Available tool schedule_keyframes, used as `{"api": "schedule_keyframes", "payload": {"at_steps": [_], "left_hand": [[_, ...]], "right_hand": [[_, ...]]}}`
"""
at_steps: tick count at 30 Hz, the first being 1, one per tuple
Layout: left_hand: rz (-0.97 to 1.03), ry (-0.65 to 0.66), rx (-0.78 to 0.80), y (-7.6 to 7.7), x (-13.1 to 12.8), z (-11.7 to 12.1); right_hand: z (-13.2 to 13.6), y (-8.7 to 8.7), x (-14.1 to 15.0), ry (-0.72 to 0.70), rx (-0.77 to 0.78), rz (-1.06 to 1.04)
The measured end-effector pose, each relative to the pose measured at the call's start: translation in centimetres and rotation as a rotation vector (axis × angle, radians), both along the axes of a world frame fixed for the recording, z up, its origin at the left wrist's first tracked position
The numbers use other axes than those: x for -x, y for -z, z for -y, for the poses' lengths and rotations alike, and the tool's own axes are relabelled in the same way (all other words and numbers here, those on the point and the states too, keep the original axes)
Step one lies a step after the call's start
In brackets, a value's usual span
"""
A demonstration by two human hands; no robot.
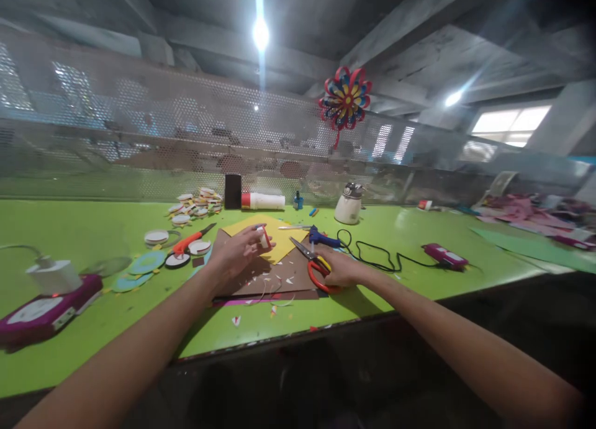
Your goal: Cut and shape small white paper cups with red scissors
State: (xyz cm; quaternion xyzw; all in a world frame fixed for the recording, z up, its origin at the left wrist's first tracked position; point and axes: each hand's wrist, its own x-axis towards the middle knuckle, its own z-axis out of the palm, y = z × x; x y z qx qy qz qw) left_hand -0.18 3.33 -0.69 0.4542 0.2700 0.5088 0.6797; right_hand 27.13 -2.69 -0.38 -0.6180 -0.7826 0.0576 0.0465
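Note:
My left hand (pixel 235 253) is closed in a pinch on a small white and red paper piece (pixel 263 237), held just above a brown sheet (pixel 279 272). My right hand (pixel 342 269) grips red-handled scissors (pixel 313 261) that rest on the brown sheet with blades pointing up-left. A yellow sheet (pixel 274 235) lies on the brown one, right behind the paper piece. Small white paper scraps are scattered on the brown sheet and on the green table (pixel 93 230).
Paper discs (pixel 195 205), an orange cutter (pixel 189 241), a black box (pixel 233 191), a glue bottle (pixel 263 200), a blue glue gun (pixel 321 236) with black cord (pixel 372 255), a white pot (pixel 348 204). A purple device (pixel 41 305) sits front left, another (pixel 444 255) on the right. A mesh screen with a paper pinwheel (pixel 345 98) stands behind.

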Motion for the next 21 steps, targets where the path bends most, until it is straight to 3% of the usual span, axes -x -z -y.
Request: {"api": "schedule_keyframes", "payload": {"at_steps": [7, 12, 16, 21], "left_hand": [[0.023, -0.052, -0.019, 0.1, 0.8, -0.5], [0.045, -0.059, 0.007, -0.4, 0.8, -0.2], [0.076, -0.06, 0.009, -0.9, 0.6, 0.3], [0.091, -0.08, 0.032, -1.0, 0.4, 0.5]], "right_hand": [[-1.2, 0.2, 0.2, 0.155, 0.066, -0.051], [-1.4, 1.0, -0.2, 0.253, 0.031, -0.087], [-1.1, 0.8, -1.3, 0.228, -0.011, -0.235], [-1.3, -0.6, -2.1, 0.126, 0.024, -0.612]]}}
